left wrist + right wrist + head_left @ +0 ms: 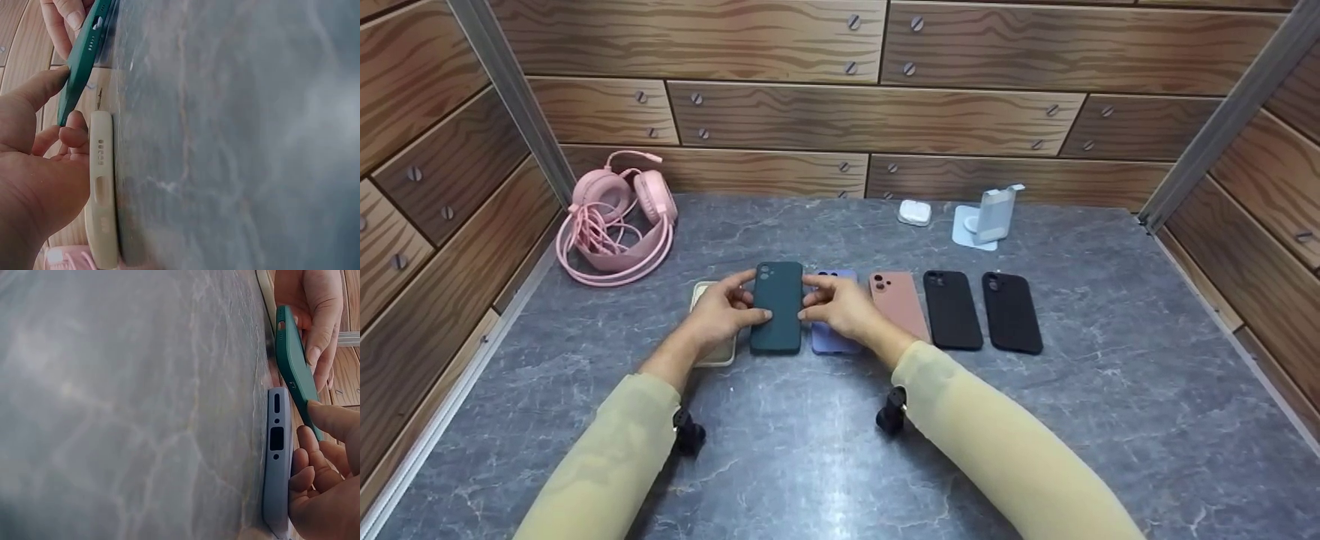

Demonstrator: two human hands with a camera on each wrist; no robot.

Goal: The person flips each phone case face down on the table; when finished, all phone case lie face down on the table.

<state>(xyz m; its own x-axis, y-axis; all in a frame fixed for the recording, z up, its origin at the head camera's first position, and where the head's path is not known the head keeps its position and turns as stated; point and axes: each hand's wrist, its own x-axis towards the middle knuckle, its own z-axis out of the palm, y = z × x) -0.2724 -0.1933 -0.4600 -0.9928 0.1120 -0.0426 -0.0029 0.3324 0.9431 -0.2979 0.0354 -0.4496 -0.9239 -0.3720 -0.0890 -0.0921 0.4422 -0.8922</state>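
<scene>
Green phone case (777, 307), one of six cases, is pinched between left hand (721, 311) and right hand (840, 306), tilted above the bench (1110, 390). Flat lie one cream (718, 355), one lilac (826, 343), one pink (901, 300), two black (952, 309).

Soft, even light is falling on my surface (1110, 375); shadows are staying faint beneath my sleeves, and both wrist views are blurring the marble up close.
</scene>
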